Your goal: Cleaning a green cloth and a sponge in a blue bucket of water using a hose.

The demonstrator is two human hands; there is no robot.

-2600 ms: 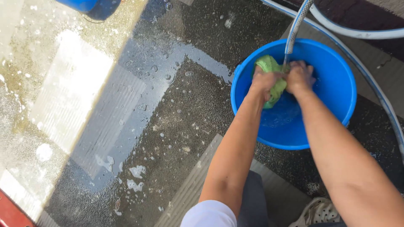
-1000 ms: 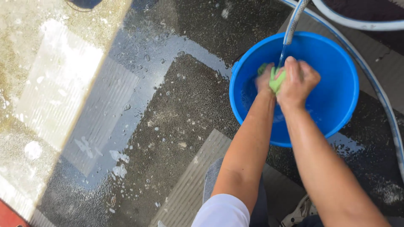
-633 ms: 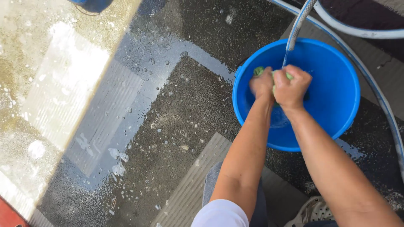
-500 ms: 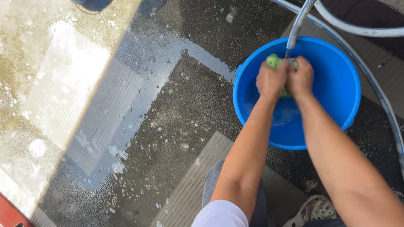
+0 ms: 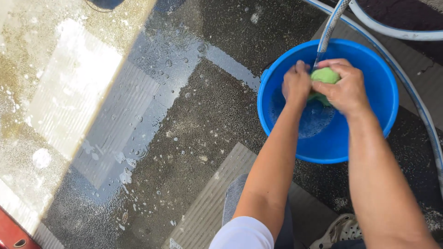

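A wide stretch of wet, dark, pebbled pavement (image 5: 194, 120) fills most of the view, speckled with soap bubbles and crossed by a pale sunlit band on its left side. On it, toward the upper right, stands a round bright blue plastic bucket (image 5: 369, 138) holding a shallow pool of foamy water at its bottom. A long grey-white rubber hose (image 5: 415, 92) curves along the ground past the bucket's right side, and a braided hose end (image 5: 330, 27) slants down from the top edge over the bucket's far rim. A ribbed grey mat (image 5: 207, 207) lies on the pavement in the lower middle, just in front of the bucket. Both bare forearms reach from the bottom of the view over the bucket's near rim. The right hand (image 5: 346, 87) is clamped around a small bright green spongy cloth (image 5: 325, 76), balled up, which sits above the water inside the bucket's upper half. The left hand (image 5: 296, 83) is closed into a fist just beside it, pressed against the cloth's left side, fingers curled on it. A perforated light shoe (image 5: 339, 230) shows at the bottom edge.
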